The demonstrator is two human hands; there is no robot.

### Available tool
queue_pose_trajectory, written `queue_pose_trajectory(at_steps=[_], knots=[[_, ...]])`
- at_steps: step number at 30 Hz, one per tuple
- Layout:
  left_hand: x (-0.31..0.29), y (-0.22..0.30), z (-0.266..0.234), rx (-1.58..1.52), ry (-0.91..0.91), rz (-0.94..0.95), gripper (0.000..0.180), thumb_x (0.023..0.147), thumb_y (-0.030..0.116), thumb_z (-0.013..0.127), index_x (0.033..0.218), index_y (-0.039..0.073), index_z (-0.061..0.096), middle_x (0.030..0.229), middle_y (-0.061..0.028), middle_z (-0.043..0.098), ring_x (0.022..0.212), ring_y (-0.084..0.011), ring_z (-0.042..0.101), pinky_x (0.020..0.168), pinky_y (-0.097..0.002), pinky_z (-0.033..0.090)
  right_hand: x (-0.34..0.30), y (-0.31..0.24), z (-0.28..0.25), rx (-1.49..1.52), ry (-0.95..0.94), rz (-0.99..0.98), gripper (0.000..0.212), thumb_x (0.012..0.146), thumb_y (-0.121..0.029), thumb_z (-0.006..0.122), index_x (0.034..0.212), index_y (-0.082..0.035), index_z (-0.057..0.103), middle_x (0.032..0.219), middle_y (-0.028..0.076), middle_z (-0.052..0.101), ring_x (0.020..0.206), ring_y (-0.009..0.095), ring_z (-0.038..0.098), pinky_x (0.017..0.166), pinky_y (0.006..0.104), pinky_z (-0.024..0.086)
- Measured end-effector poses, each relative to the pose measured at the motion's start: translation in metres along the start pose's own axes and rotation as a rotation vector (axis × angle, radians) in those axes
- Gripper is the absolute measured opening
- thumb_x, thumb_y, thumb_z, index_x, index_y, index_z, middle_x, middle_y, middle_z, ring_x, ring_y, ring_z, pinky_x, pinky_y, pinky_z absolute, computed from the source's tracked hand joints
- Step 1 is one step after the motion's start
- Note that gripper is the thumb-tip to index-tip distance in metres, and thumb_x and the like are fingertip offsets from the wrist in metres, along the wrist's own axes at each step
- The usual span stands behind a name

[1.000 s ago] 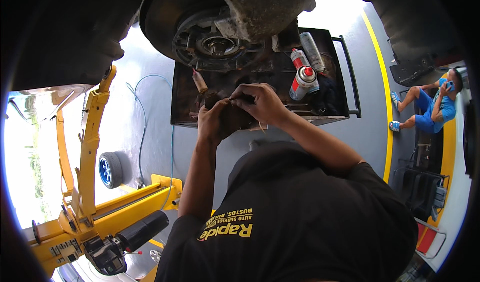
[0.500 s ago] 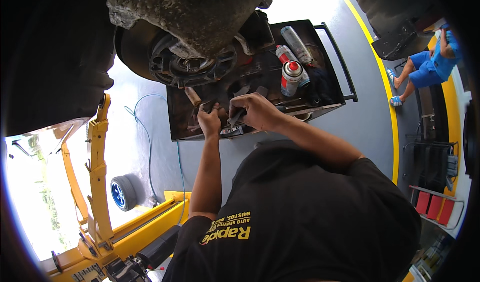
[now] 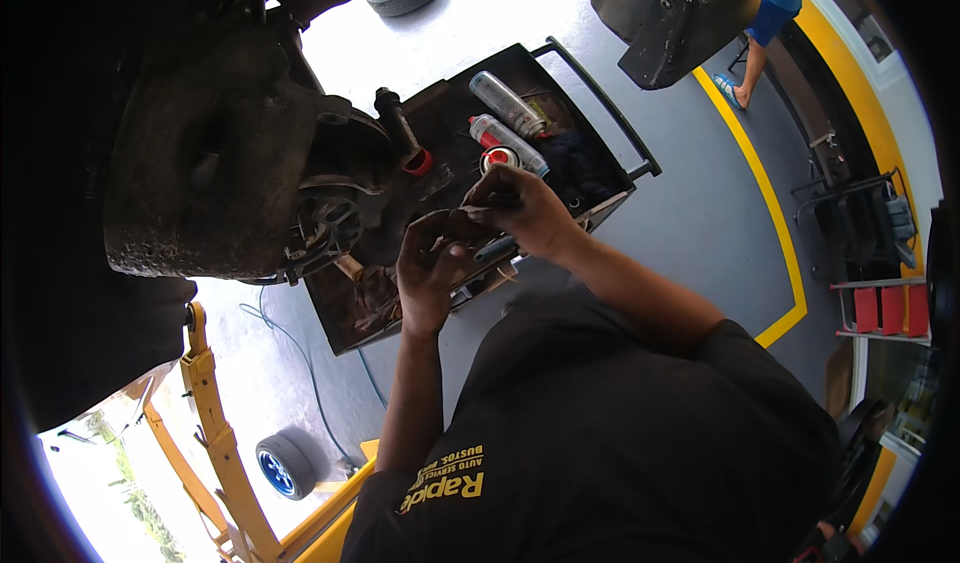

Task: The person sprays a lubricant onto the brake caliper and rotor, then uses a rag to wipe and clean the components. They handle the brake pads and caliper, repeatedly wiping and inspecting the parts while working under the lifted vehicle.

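Observation:
Over the near side of a black tool cart (image 3: 440, 171), my two hands are close together. A small dark flat piece (image 3: 468, 227) is pinched between their fingers; its exact kind is too dim to make out. My left hand (image 3: 428, 275) has its fingers curled round the near left end. From the right, my right hand (image 3: 527, 213) grips the other end with thumb and fingertips. Just below the fingers, a tool with a grey handle (image 3: 493, 251) lies at the cart's near edge. A red-capped spray can (image 3: 499, 157) stands behind my right hand.
Two more spray cans (image 3: 508, 103) lie on the cart. A large dirty vehicle part (image 3: 200, 173) hangs at the left, close to the cart. Beyond are a yellow lift arm (image 3: 215, 423), a wheel (image 3: 285, 466), a hose (image 3: 290, 353) and a person in blue (image 3: 775, 13) at the far right.
My view has turned, so the cart sits tilted and the vehicle part fills more of the left. My hands have come together on the dark piece; before, a gap showed between them.

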State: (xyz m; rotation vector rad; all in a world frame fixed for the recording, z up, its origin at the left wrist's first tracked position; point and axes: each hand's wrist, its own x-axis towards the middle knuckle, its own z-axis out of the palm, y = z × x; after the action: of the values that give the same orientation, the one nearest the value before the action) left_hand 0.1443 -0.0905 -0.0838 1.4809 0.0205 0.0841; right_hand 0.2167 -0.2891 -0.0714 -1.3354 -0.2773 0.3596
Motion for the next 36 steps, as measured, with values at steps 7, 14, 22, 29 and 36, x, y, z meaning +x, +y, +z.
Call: queue_pose_trajectory(at_steps=[7, 14, 22, 29, 36], knots=[[0.018, 0.061, 0.034, 0.528, 0.078, 0.078, 0.016, 0.094, -0.002, 0.073, 0.109, -0.001, 0.073, 0.104, -0.0052, 0.074, 0.097, -0.0102, 0.068, 0.089, -0.0266, 0.053, -0.008, -0.039, -0.039, -0.41, -0.095, -0.201, 0.014, 0.094, -0.005, 0.077, 0.106, -0.002, 0.07, 0.092, 0.004, 0.075, 0.087, 0.009, 0.069, 0.081, 0.0288, 0.056], [0.013, 0.074, 0.048, 0.626, 0.1, 0.227, 0.018, 0.088, -0.002, 0.07, 0.102, 0.007, 0.078, 0.109, -0.0025, 0.074, 0.103, -0.0139, 0.07, 0.108, -0.0459, 0.039, 0.013, -0.077, -0.068, -0.192, -0.404, 0.022, 0.023, 0.095, -0.009, 0.078, 0.117, -0.002, 0.072, 0.1, 0.006, 0.076, 0.094, 0.01, 0.07, 0.085, 0.0291, 0.057], [-0.011, 0.078, 0.071, 0.409, 0.161, 0.052, 0.03, 0.088, -0.005, 0.071, 0.118, 0.0, 0.073, 0.117, -0.0112, 0.073, 0.112, -0.016, 0.069, 0.095, -0.0303, 0.055, 0.03, -0.08, -0.057, -0.633, -0.57, -0.302, 0.025, 0.088, -0.011, 0.084, 0.11, -0.002, 0.075, 0.096, 0.009, 0.076, 0.089, 0.02, 0.074, 0.085, 0.0333, 0.058], [-0.032, 0.068, 0.079, 0.229, 0.35, -0.181, 0.028, 0.096, 0.002, 0.074, 0.123, -0.003, 0.071, 0.106, -0.0106, 0.078, 0.095, -0.0134, 0.074, 0.085, -0.0297, 0.06, 0.028, -0.075, -0.044, -0.55, -0.621, -0.361, 0.023, 0.085, -0.01, 0.085, 0.104, -0.003, 0.074, 0.09, 0.011, 0.075, 0.083, 0.022, 0.075, 0.079, 0.0335, 0.058], [-0.039, 0.068, 0.081, 0.158, 0.437, -0.057, 0.015, 0.096, -0.001, 0.072, 0.111, -0.004, 0.07, 0.1, -0.0108, 0.077, 0.09, -0.0137, 0.074, 0.079, -0.0297, 0.062, 0.031, -0.065, -0.036, -0.444, -0.637, -0.464, 0.017, 0.085, -0.006, 0.082, 0.099, -0.002, 0.074, 0.09, 0.01, 0.073, 0.079, 0.024, 0.072, 0.073, 0.0333, 0.055]])
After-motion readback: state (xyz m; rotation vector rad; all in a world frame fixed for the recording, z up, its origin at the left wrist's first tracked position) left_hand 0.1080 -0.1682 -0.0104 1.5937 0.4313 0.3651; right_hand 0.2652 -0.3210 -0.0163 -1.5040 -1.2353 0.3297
